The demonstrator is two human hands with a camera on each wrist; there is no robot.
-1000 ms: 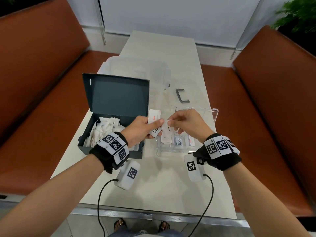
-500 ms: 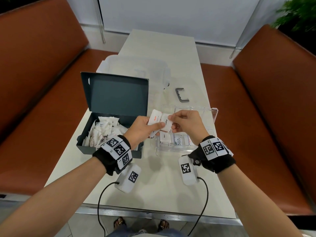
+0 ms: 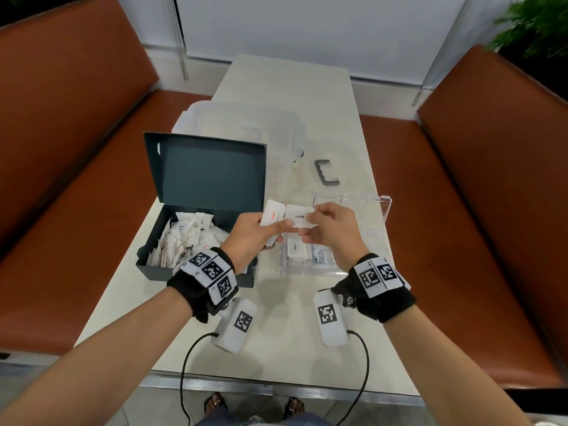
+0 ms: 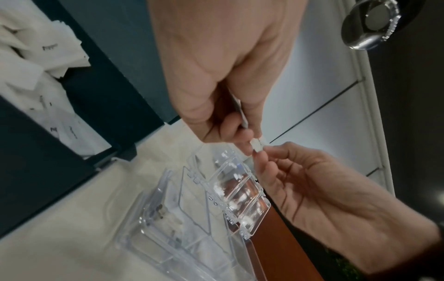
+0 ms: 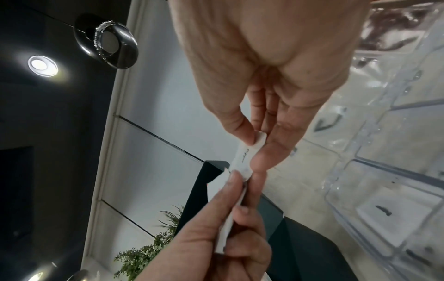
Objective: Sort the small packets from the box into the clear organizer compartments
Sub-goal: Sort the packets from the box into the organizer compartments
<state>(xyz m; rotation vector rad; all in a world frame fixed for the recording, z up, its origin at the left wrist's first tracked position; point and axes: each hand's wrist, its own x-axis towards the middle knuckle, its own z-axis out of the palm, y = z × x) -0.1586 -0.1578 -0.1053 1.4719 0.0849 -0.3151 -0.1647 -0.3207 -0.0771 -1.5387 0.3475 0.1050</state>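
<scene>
Over the organizer (image 3: 381,210) the far compartments lie open from above — the box's upright lid (image 3: 212,170) walls off the desk (image 3: 292,87) to its left.

We count two hands: the left hand (image 3: 250,233) and the right hand (image 3: 333,232). Between them they hold a small stack of white packets (image 3: 287,218); we can make out at least two, one with red print and one with black, and cannot tell whether more sit behind. One dark box (image 3: 196,269) lies open with a heap of packets (image 3: 184,238) inside, too jumbled for us to number. We see one clear organizer (image 3: 382,210), with two packets visible in its near compartments (image 3: 309,253). We also count one grey handle-shaped piece (image 3: 325,173), one translucent container (image 3: 242,121) behind the box, two benches, and one table (image 3: 285,87).
</scene>
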